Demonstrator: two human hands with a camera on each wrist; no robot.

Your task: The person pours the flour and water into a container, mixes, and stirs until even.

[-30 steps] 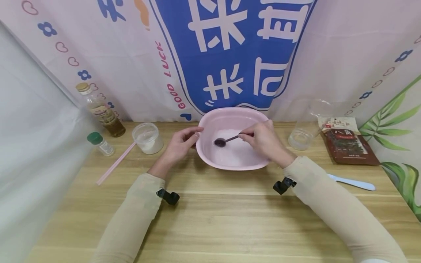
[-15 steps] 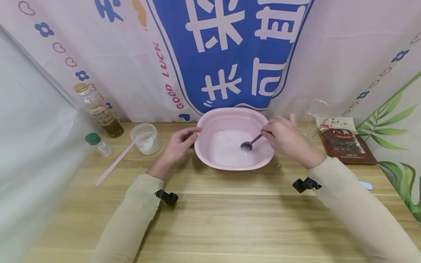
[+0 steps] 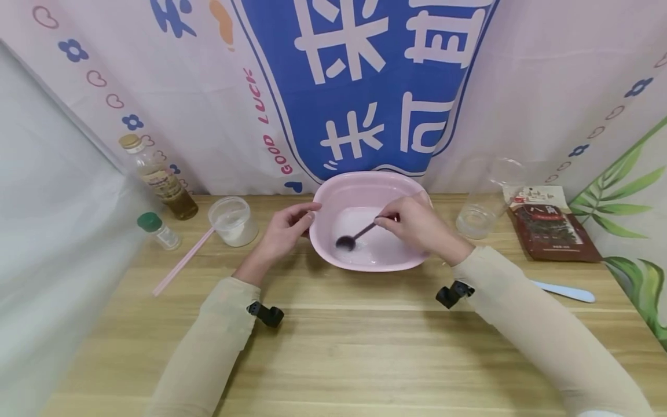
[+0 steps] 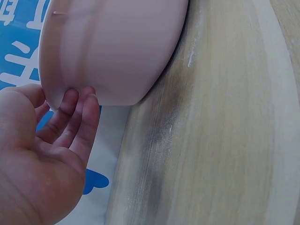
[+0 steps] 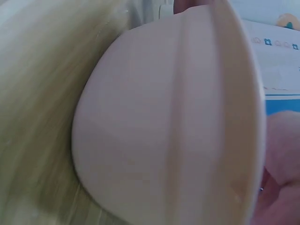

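A pink plastic basin [image 3: 367, 267] stands on the wooden table, with white contents at its bottom. My left hand [image 3: 278, 231] grips its left rim; in the left wrist view the fingers curl under the lip of the basin [image 4: 117, 51]. My right hand [image 3: 417, 227] pinches the handle of a dark brown spoon [image 3: 345, 243], whose bowl is low inside the basin near the left front. In the right wrist view the basin wall [image 5: 136, 126] covers the spoon, and only part of the right hand [image 5: 283, 150] shows past the rim.
To the left are an oil bottle [image 3: 165, 184], a green-capped jar [image 3: 160, 231], pink chopsticks [image 3: 182, 262] and a clear tub of white powder [image 3: 234, 223]. Rightward stand a clear cup [image 3: 475, 217], a brown spice packet [image 3: 553, 231] and a light blue utensil [image 3: 565, 291]. A printed curtain [image 3: 219, 145] hangs behind.
My right hand moved the spoon right toward the basin's right side, then back left and a little nearer the front. My left hand keeps its grip on the rim.
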